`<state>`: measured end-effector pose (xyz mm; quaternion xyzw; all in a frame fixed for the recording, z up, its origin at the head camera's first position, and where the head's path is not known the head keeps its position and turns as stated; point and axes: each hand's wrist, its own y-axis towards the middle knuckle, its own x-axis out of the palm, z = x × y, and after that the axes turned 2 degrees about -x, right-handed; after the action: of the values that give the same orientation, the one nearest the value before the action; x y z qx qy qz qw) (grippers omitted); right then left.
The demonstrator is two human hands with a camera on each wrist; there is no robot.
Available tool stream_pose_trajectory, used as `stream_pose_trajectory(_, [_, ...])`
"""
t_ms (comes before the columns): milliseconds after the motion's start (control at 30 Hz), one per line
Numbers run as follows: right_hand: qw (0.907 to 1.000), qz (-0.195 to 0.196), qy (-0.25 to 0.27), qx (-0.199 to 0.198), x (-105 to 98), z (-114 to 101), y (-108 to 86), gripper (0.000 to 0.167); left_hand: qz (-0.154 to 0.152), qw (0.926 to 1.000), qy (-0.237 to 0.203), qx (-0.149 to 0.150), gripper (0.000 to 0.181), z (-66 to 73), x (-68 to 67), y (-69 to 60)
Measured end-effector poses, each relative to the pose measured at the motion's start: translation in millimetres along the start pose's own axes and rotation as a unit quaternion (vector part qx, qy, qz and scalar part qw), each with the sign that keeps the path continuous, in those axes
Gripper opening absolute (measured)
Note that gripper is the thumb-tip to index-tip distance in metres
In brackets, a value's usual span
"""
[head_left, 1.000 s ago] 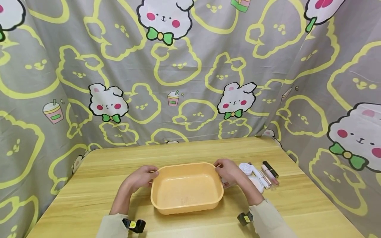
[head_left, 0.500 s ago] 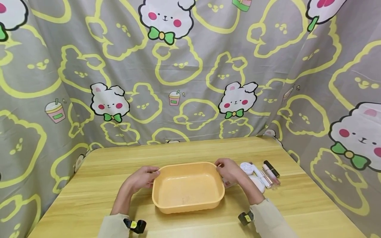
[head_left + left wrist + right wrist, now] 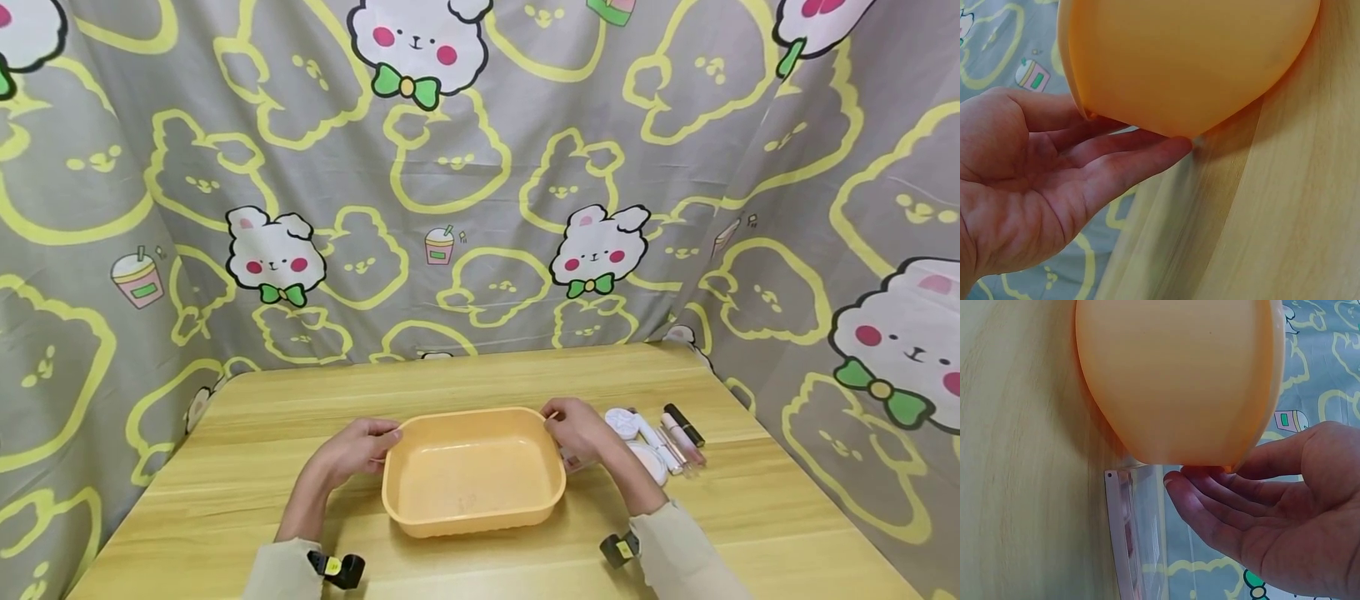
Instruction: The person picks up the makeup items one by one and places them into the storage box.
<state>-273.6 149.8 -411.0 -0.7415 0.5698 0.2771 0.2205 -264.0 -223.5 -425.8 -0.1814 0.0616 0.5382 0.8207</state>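
Observation:
An orange-yellow rectangular basin with nothing in it stands on the wooden table, in the middle of the head view. At its left end my left hand grips the rim, thumb on top and fingers beneath. My right hand holds the rim at the far right corner. In the left wrist view, the fingers of the left hand lie against the basin's outer wall. The right wrist view has the right hand with its fingertips under the basin's edge.
Beside my right forearm lie a round white compact, a pale round case, several slim tubes and a black-capped tube. A clear-lidded pink palette is next to the basin's right end. Patterned cloth hangs around the table.

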Motion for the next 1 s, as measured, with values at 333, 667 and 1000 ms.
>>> stream_pose_trajectory(333, [1.0000, 0.002, 0.008, -0.005, 0, -1, 0.9, 0.020, -0.005, 1.0000, 0.000, 0.001, 0.043, 1.8, -0.8, 0.5])
stream_pose_trajectory(667, [0.9997, 0.008, 0.012, 0.017, -7, -2, -1.5, 0.021, -0.010, 0.9999, -0.004, 0.010, 0.043, 2.0, -1.4, 0.4])
stream_pose_trajectory(1000, [0.9978, 0.057, -0.026, 0.024, -26, 3, -5.5, 0.030, -0.008, 0.9999, -0.001, 0.009, 0.042, 2.2, -0.8, 0.6])
